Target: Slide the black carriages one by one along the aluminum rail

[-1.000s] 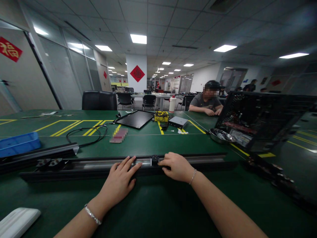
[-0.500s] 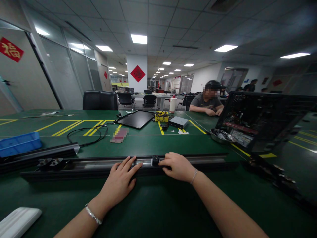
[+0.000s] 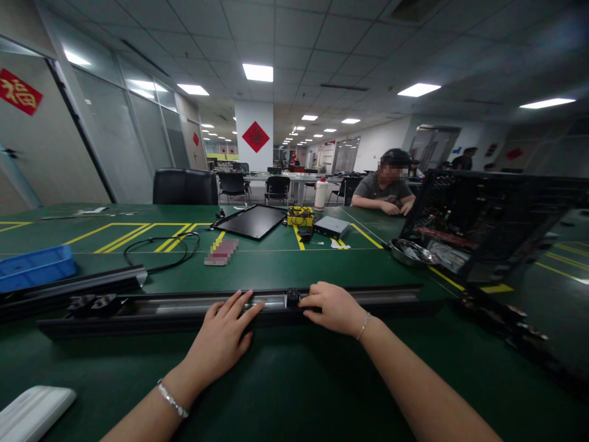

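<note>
A long black metal channel (image 3: pixel 165 325) lies across the table before me, with a shiny silver strip along its inside. My left hand (image 3: pixel 225 331) rests over its middle, fingers spread and holding nothing. In the channel, right of that hand, sits a small black block (image 3: pixel 292 297). My right hand (image 3: pixel 331 310) has its fingers curled at the block's right side, thumb and fingertips close together. How far they wrap round it is partly hidden. Two dark round-topped parts (image 3: pixel 94 302) sit in the channel's left end.
A blue bin (image 3: pixel 37 267) and a second black channel (image 3: pixel 78 288) lie left. An open computer case (image 3: pixel 492 227) and a metal bowl (image 3: pixel 411 252) stand right. Farther back are a black panel (image 3: pixel 255 221), a yellow box (image 3: pixel 300 216) and a seated person (image 3: pixel 386 187).
The small black block has shifted slightly right along the channel, and my right hand has moved right with it. My left hand stays in place.
</note>
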